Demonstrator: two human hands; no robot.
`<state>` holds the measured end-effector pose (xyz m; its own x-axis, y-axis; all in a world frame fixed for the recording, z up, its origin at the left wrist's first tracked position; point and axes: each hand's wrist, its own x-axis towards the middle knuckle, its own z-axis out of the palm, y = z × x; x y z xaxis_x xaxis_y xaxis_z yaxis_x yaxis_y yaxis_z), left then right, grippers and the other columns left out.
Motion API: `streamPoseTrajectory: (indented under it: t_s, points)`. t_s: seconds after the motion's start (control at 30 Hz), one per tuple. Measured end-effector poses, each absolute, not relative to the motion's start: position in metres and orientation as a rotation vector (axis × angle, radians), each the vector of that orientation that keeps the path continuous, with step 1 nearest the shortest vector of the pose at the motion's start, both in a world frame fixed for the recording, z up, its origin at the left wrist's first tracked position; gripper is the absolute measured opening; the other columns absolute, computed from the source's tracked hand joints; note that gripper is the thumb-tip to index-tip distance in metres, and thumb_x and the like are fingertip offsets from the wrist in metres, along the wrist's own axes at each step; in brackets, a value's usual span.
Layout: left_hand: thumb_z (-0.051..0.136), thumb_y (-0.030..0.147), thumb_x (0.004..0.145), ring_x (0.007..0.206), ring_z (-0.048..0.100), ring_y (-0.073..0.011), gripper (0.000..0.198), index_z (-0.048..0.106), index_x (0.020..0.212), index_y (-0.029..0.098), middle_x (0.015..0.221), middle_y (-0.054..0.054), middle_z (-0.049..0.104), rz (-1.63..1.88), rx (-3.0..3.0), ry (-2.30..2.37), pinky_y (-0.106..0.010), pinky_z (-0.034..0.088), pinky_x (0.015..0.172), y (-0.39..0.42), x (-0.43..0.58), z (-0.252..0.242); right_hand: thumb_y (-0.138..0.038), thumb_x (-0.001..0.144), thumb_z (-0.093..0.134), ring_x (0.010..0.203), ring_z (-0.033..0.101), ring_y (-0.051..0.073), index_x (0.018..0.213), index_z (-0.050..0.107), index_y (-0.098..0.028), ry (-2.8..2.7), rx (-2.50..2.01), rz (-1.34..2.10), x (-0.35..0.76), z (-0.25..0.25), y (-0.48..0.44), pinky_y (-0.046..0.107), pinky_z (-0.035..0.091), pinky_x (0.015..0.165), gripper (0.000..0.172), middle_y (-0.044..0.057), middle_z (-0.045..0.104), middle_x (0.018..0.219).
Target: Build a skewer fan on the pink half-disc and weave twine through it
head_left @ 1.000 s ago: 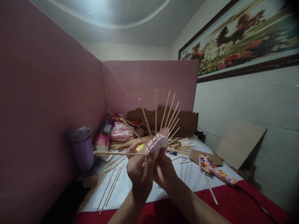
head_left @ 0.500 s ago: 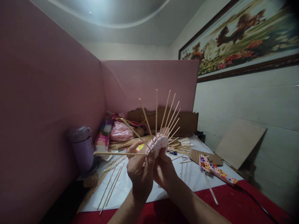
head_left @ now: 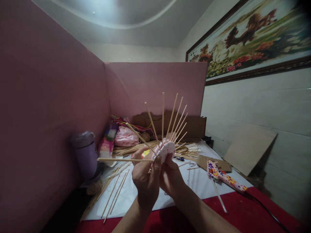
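Observation:
Between my two hands, above the table, is a round disc covered in white-and-pink spotted fabric (head_left: pixel 167 151). Several thin wooden sticks (head_left: pixel 163 116) fan out from its edge, upward and to the left. One stick (head_left: pixel 123 160) points level to the left, across the fingers of my left hand (head_left: pixel 146 176). That hand is closed, its thumb pressed on the disc's near left edge. My right hand (head_left: pixel 172 178) grips the lower right of the disc, thumb on its face. The fingers behind the disc are hidden.
A glue gun (head_left: pixel 224 179) with floral covering lies at right, beside a cardboard piece (head_left: pixel 215 164). Loose sticks (head_left: pixel 116 192) lie at left on white paper (head_left: pixel 194 186) over red cloth (head_left: pixel 216 207). A purple lidded container (head_left: pixel 85 157) stands left; spotted fabric (head_left: pixel 126 136) sits behind.

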<state>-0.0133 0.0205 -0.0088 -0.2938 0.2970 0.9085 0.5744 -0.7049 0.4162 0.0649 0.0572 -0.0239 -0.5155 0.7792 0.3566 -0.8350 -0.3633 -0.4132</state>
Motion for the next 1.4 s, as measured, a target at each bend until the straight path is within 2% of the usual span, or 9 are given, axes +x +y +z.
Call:
streamPoseTrajectory:
  t_s: [0.33, 0.67, 1.1, 1.4]
  points:
    - [0.056, 0.029, 0.085, 0.086, 0.062, -0.0237, 0.02, 0.073, 0.086, 0.02, 0.073, -0.005, 0.07, -2.107, -1.777, -1.107, -0.035, 0.048, 0.073, 0.0192, -0.0131, -0.0072, -0.049, 0.064, 0.078, 0.089, 0.065, 0.017, 0.096, 0.069, -0.017, -0.673, 0.073, 1.976, 0.065, -0.0235, 0.0566, 0.027, 0.049, 0.087, 0.047, 0.003, 0.073, 0.092]
    - [0.056, 0.032, 0.085, 0.07, 0.062, -0.02, 0.022, 0.073, 0.08, 0.02, 0.064, -0.003, 0.068, -2.09, -1.767, -1.161, -0.032, 0.047, 0.067, 0.0185, -0.0138, -0.0099, -0.051, 0.066, 0.076, 0.09, 0.064, 0.018, 0.099, 0.069, -0.019, -0.705, 0.086, 1.977, 0.0652, -0.0231, 0.0558, 0.032, 0.049, 0.088, 0.046, 0.002, 0.073, 0.094]
    - [0.056, 0.029, 0.085, 0.073, 0.063, -0.0203, 0.019, 0.073, 0.086, 0.021, 0.069, -0.003, 0.071, -2.096, -1.765, -1.136, -0.033, 0.048, 0.068, 0.017, -0.0124, -0.0058, -0.052, 0.064, 0.076, 0.087, 0.065, 0.019, 0.096, 0.069, -0.018, -0.711, 0.071, 1.971, 0.0655, -0.0218, 0.055, 0.031, 0.051, 0.085, 0.047, 0.003, 0.073, 0.092]
    - [0.057, 0.031, 0.085, 0.071, 0.064, -0.0202, 0.02, 0.073, 0.08, 0.02, 0.065, -0.003, 0.07, -2.105, -1.76, -1.114, -0.033, 0.048, 0.069, 0.0191, -0.0125, -0.0107, -0.048, 0.065, 0.077, 0.086, 0.065, 0.018, 0.096, 0.069, -0.018, -0.68, 0.109, 1.976, 0.0652, -0.0241, 0.056, 0.032, 0.05, 0.087, 0.044, 0.003, 0.074, 0.092]
